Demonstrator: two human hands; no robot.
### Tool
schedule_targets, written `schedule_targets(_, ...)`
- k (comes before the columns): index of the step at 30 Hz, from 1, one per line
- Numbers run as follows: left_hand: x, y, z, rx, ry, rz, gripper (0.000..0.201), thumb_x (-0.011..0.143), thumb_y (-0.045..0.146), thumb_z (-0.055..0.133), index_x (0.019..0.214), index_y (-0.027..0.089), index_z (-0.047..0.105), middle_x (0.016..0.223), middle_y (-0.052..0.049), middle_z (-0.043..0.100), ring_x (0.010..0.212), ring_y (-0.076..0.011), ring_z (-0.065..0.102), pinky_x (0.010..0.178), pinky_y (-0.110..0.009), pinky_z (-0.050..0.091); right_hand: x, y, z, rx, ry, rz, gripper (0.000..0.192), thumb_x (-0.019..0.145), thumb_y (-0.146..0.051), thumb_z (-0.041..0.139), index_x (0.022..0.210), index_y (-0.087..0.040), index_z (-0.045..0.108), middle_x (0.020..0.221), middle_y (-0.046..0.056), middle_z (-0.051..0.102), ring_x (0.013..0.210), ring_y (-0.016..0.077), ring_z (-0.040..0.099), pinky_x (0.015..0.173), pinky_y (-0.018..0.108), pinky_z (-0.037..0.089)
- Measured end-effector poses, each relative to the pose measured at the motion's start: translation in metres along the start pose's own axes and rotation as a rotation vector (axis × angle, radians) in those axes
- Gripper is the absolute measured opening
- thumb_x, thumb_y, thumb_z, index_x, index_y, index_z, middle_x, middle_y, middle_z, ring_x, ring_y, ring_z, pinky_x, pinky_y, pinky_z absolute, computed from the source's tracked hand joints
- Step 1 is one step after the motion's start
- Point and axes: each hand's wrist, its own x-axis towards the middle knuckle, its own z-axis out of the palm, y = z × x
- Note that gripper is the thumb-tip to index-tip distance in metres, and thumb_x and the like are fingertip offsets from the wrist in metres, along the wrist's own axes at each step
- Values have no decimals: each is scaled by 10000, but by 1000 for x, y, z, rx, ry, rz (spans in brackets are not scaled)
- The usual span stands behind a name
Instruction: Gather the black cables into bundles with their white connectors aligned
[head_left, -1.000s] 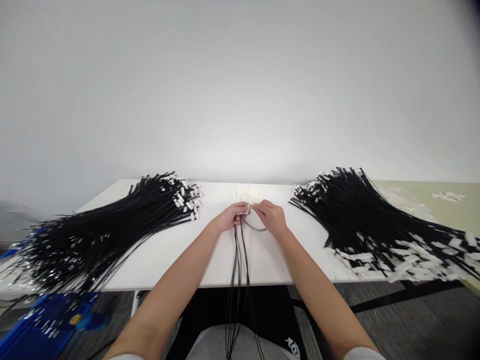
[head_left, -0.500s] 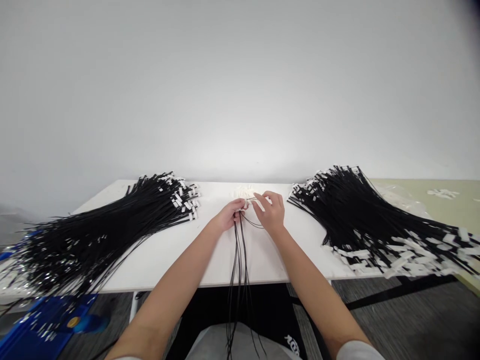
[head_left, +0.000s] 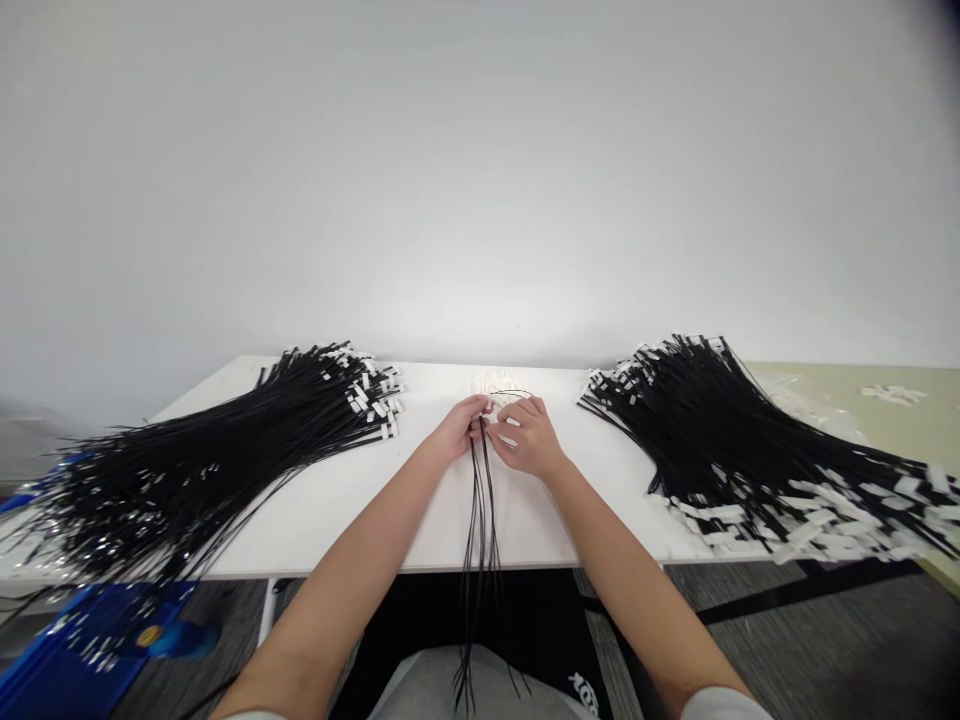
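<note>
the only lettering in view is white lettering (head_left: pixel 584 693) on the black trousers (head_left: pixel 547 625), near the bottom edge, to the right of the grey shirt (head_left: pixel 429 690). it is short and slants down toward the right; its closing letters look like "ox", but the start is blurred, so the whole word cannot be read for certain. the white tabs (head_left: pixel 829 515) on the black cords (head_left: pixel 727 415) are too small to tell whether they bear print.
</note>
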Motion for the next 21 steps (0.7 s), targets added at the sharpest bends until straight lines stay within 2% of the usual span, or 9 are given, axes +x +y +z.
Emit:
schedule_targets(4, -1, 1, 1, -14, 7, 35, 224, 654, 287, 656, 733, 133, 513, 674, 36, 445, 386, 16, 306, 306, -124, 161, -2, -3, -1, 25, -18, -20, 159, 793, -215, 483, 779, -226, 640, 725, 10, 555, 640, 100, 454, 635, 259, 318)
schedule_targets(8, -3, 3, 3, -32, 16, 54, 226, 659, 283, 654, 760, 125, 528, 678, 32, 439, 399, 15, 309, 313, -121, 165, -4, -6, 3, 12, -48, 32, 177, 817, -250, 472, 796, -223, 645, 683, -11, 566, 532, 60, 437, 484, 211, 273)
schedule_targets(14, -3, 4, 4, -41, 35, 53, 221, 648, 271, 662, 755, 130, 530, 656, 33, 448, 393, 7, 319, 316, -132, 177, -6, -2, 7, 6, -55, 25, 200, 843, -272, 472, 925, -299, 653, 726, -25, 596, 569, 45, 485, 473, 187, 276)
schedule_targets(21, 1, 1, 0, -25, 32, 63, 225, 650, 292, 659, 754, 133, 538, 653, 33, 460, 378, 9, 311, 313, -141, 166, -6, 1, 7, -13, -77, -34, 215, 861, -262, 474, 834, -347, 669, 715, -59, 574, 522, 23, 450, 462, 185, 283)
